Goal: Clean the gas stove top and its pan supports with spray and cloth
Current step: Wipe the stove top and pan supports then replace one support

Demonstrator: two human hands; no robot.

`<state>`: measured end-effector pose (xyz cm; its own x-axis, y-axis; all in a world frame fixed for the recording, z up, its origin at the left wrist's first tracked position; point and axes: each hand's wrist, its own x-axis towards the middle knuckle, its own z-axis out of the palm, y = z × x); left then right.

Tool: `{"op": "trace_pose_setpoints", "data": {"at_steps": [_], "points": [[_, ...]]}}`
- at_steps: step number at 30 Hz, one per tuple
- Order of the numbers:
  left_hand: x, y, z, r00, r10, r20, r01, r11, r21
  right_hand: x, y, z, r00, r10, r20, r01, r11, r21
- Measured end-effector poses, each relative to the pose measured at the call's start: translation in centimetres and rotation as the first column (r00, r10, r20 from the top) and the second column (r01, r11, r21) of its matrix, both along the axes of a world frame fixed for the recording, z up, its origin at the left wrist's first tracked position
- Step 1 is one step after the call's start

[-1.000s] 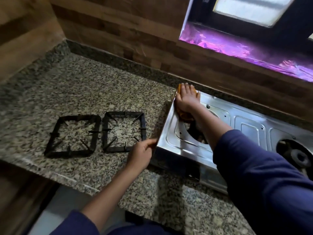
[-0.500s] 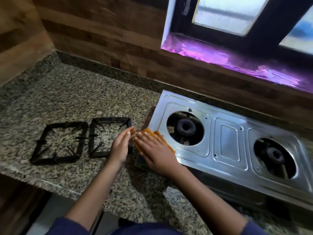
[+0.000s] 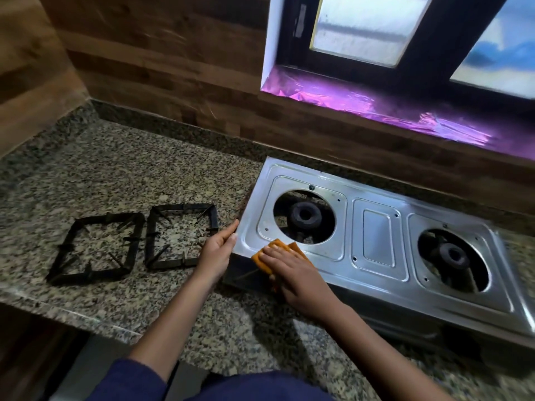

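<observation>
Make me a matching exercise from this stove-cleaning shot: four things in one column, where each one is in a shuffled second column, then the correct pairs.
Things
1. orange cloth
2. two pan supports
3. left hand
4. left burner

Places
A. lying side by side on the granite counter, left of the stove
B. sitting in the round opening of the steel stove top
C. pressed under the right hand at the stove's front left corner
D. resting against the stove's left edge

Pairs: 1-C, 2-A, 3-D, 4-B
</observation>
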<state>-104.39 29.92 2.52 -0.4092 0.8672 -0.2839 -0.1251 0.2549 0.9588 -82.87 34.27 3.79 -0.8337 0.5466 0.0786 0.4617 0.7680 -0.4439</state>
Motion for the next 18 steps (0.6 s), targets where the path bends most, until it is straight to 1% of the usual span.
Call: {"op": "trace_pose_setpoints", "data": {"at_steps": [2, 6, 9, 11, 15, 16, 18], "points": [[0.0, 0.1, 0.1, 1.000, -0.001, -0.021, 0.000, 1.000, -0.007, -2.6, 0.3, 0.0, 0.999, -0.007, 0.034, 0.005, 0.999, 0.039], [0.0, 0.1, -0.1, 0.998, -0.007, -0.058, 0.006, 1.000, -0.021, -7.7, 2.2, 0.4, 0.977, -0.207, 0.040, 0.206, 0.978, 0.040], [0.1, 0.0, -0.1, 0.995, -0.002, -0.096, -0.001, 1.000, -0.031, -10.4, 5.7, 0.8, 0.941, -0.308, 0.136, 0.308, 0.951, 0.027], [0.2, -0.1, 0.0, 0.994, 0.000, -0.107, -0.005, 0.999, -0.046, -11.9, 8.4, 1.2, 0.931, -0.305, 0.201, 0.299, 0.952, 0.059], [0.2, 0.0, -0.2, 0.992, -0.001, -0.124, -0.005, 0.999, -0.046, -13.5, 14.1, 2.0, 0.920, -0.203, 0.336, 0.171, 0.978, 0.121], [0.3, 0.0, -0.1, 0.991, 0.002, -0.132, -0.009, 0.999, -0.050, -13.6, 15.3, 2.3, 0.921, -0.191, 0.340, 0.157, 0.980, 0.125], [0.3, -0.2, 0.2, 0.992, 0.010, -0.128, -0.017, 0.998, -0.059, -13.3, 17.3, 2.8, 0.934, -0.193, 0.301, 0.161, 0.979, 0.127]]}}
